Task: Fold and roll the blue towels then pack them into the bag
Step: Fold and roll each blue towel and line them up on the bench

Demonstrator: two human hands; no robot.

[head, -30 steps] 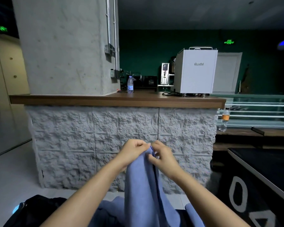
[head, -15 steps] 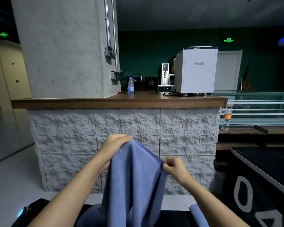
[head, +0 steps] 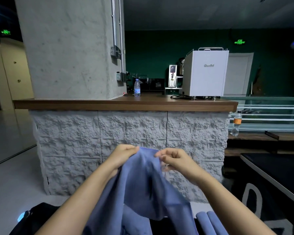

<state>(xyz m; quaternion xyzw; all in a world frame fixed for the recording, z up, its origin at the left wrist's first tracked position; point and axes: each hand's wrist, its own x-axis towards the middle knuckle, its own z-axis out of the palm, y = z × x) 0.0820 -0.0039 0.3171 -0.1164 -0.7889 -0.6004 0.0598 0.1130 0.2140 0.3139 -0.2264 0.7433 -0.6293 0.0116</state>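
A blue towel [head: 143, 184] hangs in front of me, held up by its top edge. My left hand [head: 124, 155] pinches the upper left part of that edge. My right hand [head: 174, 160] pinches the upper right part, its fingers curled at the cloth. The two hands are close together, with a short stretch of edge between them. The towel drapes down over my forearms. More blue towels [head: 209, 223] lie below at the bottom right, two of them looking rolled. A black bag [head: 32, 217] sits at the bottom left, mostly cut off by the frame.
A rough grey stone counter [head: 132, 138] with a brown wooden top stands just ahead, carrying a water bottle [head: 137, 87] and a white machine [head: 205, 72]. A concrete pillar [head: 71, 48] rises on its left. A dark table [head: 278, 175] runs along the right.
My hands, spread apart half a second ago with the towel stretched between them, have come back close together. My right hand has risen to the level of the left.
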